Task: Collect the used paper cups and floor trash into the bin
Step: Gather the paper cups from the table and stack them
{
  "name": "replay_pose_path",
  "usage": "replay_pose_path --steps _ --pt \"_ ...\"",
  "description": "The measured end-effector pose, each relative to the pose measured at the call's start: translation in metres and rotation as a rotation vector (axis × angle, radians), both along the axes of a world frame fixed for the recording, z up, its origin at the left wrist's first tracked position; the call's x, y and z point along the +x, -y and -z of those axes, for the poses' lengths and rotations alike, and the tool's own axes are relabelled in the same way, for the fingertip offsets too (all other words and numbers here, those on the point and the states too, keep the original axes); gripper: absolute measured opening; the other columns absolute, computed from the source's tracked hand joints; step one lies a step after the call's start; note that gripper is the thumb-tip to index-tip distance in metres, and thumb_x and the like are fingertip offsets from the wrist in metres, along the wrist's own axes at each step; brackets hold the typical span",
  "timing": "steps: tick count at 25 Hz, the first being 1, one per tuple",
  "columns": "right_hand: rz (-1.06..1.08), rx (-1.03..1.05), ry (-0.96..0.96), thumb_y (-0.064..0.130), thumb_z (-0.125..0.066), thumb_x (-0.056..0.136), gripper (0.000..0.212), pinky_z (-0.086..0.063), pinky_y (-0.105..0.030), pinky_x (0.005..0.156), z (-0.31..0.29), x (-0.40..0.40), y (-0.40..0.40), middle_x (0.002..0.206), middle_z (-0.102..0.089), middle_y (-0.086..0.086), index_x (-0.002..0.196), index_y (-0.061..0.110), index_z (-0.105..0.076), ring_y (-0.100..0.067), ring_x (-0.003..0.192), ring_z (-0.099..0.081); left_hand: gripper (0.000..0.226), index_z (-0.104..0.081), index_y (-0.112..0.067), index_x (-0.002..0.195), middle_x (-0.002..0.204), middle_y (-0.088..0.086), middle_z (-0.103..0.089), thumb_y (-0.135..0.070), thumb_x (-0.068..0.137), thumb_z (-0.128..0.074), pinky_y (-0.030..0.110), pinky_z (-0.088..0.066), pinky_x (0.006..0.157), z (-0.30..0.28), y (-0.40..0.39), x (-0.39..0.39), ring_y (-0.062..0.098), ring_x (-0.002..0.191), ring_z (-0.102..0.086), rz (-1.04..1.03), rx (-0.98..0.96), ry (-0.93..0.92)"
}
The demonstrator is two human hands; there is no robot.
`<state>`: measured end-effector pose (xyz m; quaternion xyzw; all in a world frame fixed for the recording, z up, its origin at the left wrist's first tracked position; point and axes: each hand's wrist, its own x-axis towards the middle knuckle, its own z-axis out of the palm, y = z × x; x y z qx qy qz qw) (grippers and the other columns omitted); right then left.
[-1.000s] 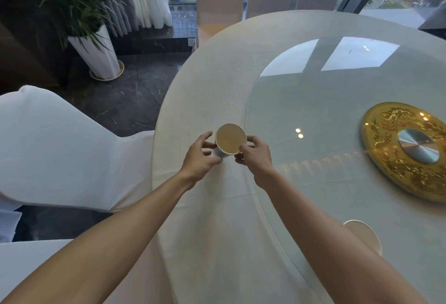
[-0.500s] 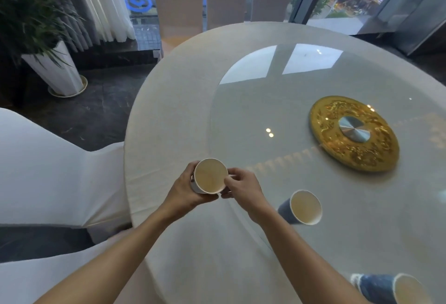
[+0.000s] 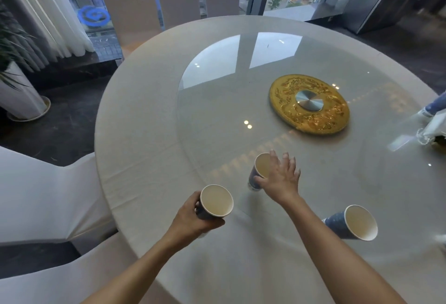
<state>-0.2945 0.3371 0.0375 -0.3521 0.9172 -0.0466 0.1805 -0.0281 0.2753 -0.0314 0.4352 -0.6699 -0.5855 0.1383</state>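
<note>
Left hand grasps 1 paper cup; right hand, fingers spread, reaches a 2nd cup near the gold disc. Thin walls likely crush; grip mid-wall gently.

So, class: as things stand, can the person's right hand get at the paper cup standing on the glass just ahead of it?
Probably yes. The right hand is open, its thumb already at the cup, and nothing lies between them. The left hand holds another cup, clear of the way.
</note>
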Motion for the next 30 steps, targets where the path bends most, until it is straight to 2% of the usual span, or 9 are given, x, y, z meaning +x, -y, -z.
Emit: replay_pose_path --steps 2,4,11,15,19,21,24,27,30 --pt "0.005 -0.093 0.152 0.047 -0.070 0.087 0.090 -0.036 -0.047 0.111 0.005 -0.008 -0.004 0.149 -0.035 -0.014 0.160 0.023 -0.022 -0.038 0.140 -0.037 0.074 -0.062 -0.051 0.119 0.104 -0.023 -0.073 -0.038 0.055 -0.097 0.012 -0.056 0.068 0.000 -0.007 0.004 -0.003 0.093 -0.071 0.013 -0.005 0.021" --pt "0.019 -0.168 0.181 0.046 -0.072 0.084 0.083 -0.044 -0.044 0.101 0.006 -0.009 -0.010 0.136 -0.040 -0.012 0.153 0.023 -0.032 -0.036 0.130 -0.046 0.074 -0.063 -0.050 0.119 0.104 -0.023 -0.073 -0.040 0.054 -0.097 0.013 -0.056 0.068 -0.002 -0.011 0.006 -0.004 0.094 -0.070 0.025 -0.014 0.041" --pt "0.091 -0.356 0.194 0.058 -0.069 0.079 0.092 -0.052 -0.048 0.099 -0.033 0.001 -0.051 0.128 -0.037 -0.006 0.155 0.025 -0.029 -0.030 0.122 -0.048 0.080 -0.059 -0.048 0.112 0.106 -0.016 -0.067 -0.067 0.043 -0.095 0.014 -0.051 0.066 -0.011 -0.017 -0.011 0.005 0.094 -0.069 0.070 -0.125 0.103" --pt "0.162 -0.502 0.191 0.069 -0.056 0.068 0.098 -0.049 -0.038 0.086 -0.068 0.012 -0.088 0.122 -0.033 0.002 0.153 0.026 -0.034 -0.024 0.114 -0.048 0.077 -0.054 -0.058 0.109 0.112 -0.019 -0.062 -0.067 0.045 -0.094 0.008 -0.052 0.062 -0.016 -0.031 -0.026 0.004 0.098 -0.067 0.177 -0.140 0.066" --pt "0.270 -0.679 0.256 0.068 -0.054 0.063 0.096 -0.044 -0.025 0.074 -0.093 0.024 -0.129 0.125 -0.037 0.000 0.149 0.027 -0.040 -0.021 0.110 -0.050 0.076 -0.055 -0.054 0.112 0.111 -0.016 -0.065 -0.061 0.048 -0.095 0.007 -0.053 0.060 -0.017 -0.049 -0.040 0.006 0.096 -0.069 0.281 -0.135 0.031" --pt "0.288 -0.680 0.301 0.064 -0.056 0.066 0.089 -0.044 -0.024 0.077 -0.097 0.033 -0.147 0.127 -0.039 0.000 0.146 0.027 -0.044 -0.020 0.111 -0.051 0.080 -0.058 -0.047 0.120 0.108 -0.015 -0.070 -0.059 0.050 -0.095 0.012 -0.055 0.064 -0.016 -0.061 -0.046 0.008 0.095 -0.072 0.319 -0.129 0.020" --pt "0.273 -0.640 0.310 0.052 -0.062 0.072 0.079 -0.044 -0.033 0.094 -0.089 0.043 -0.171 0.128 -0.042 -0.001 0.144 0.024 -0.048 -0.020 0.115 -0.051 0.079 -0.059 -0.048 0.120 0.102 -0.019 -0.074 -0.057 0.051 -0.095 0.018 -0.059 0.068 -0.017 -0.080 -0.057 0.006 0.092 -0.074 0.387 -0.107 -0.019" --pt "0.261 -0.573 0.338 0.051 -0.065 0.071 0.083 -0.042 -0.032 0.094 -0.079 0.042 -0.189 0.131 -0.039 0.002 0.148 0.025 -0.044 -0.018 0.116 -0.050 0.081 -0.057 -0.052 0.123 0.107 -0.020 -0.075 -0.058 0.051 -0.094 0.024 -0.060 0.074 -0.022 -0.095 -0.070 0.004 0.094 -0.073 0.454 -0.130 -0.013" --pt "0.240 -0.529 0.403 0.055 -0.070 0.070 0.091 -0.043 -0.030 0.095 -0.065 0.033 -0.205 0.133 -0.038 0.005 0.152 0.026 -0.041 -0.016 0.121 -0.049 0.082 -0.056 -0.057 0.123 0.109 -0.025 -0.073 -0.054 0.052 -0.096 0.021 -0.056 0.075 -0.028 -0.107 -0.087 -0.001 0.097 -0.071 0.483 -0.117 -0.036"
